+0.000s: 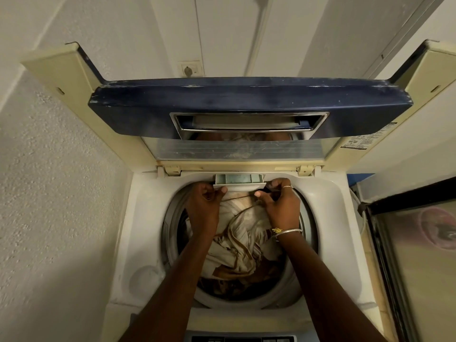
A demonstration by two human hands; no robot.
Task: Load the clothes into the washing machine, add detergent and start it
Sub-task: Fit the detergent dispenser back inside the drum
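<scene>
We grip the detergent drawer (239, 181) w/ both hands, left hand (206, 197) & right hand (280, 197) pinching its front corners, to keep it level above the clothes (237, 240).

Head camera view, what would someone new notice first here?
First, two bare hands, the left hand and right hand, gripping the small detergent drawer at the far rim of the tub. Below them, striped beige clothes fill the drum. Above, the dark blue lid stands open.
</scene>
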